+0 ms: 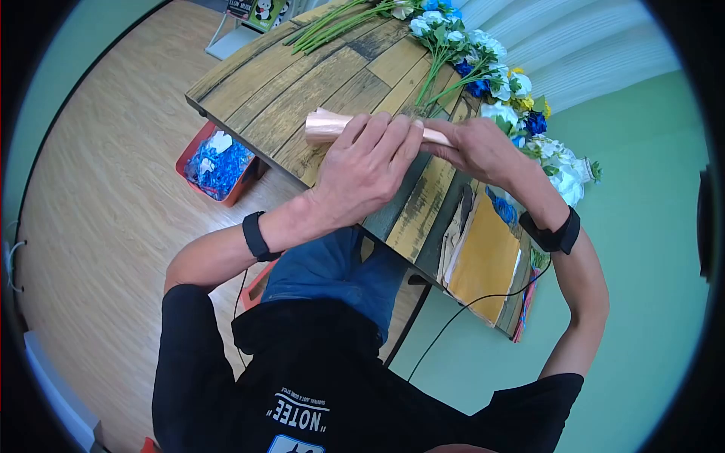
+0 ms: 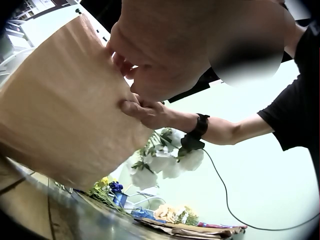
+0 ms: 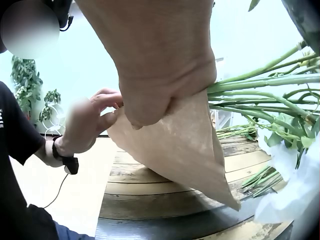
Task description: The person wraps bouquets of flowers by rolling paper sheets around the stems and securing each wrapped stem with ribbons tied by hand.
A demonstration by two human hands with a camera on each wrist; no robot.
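Note:
A sheet of brown wrapping paper point(image 1: 325, 126) stands in both hands over the wooden table, seen nearly edge-on from above with a flared left end. My left hand point(image 1: 370, 162) grips it near the middle, fingers over its upper edge. Close beside it, my right hand point(image 1: 487, 147) pinches the right end between thumb and fingers. In the left wrist view the paper point(image 2: 75, 105) spreads wide and slightly curved. In the right wrist view its lower corner point(image 3: 220, 190) hangs near the tabletop, and green stems point(image 3: 265, 82) extend rightward past its edge.
White, blue and yellow flowers point(image 1: 491, 75) line the table's far side, with green stems point(image 1: 332, 26) at the far left. Brown and yellow paper sheets point(image 1: 483, 257) lie at the right end. A red bin point(image 1: 189, 162) of blue shreds stands on the floor at left.

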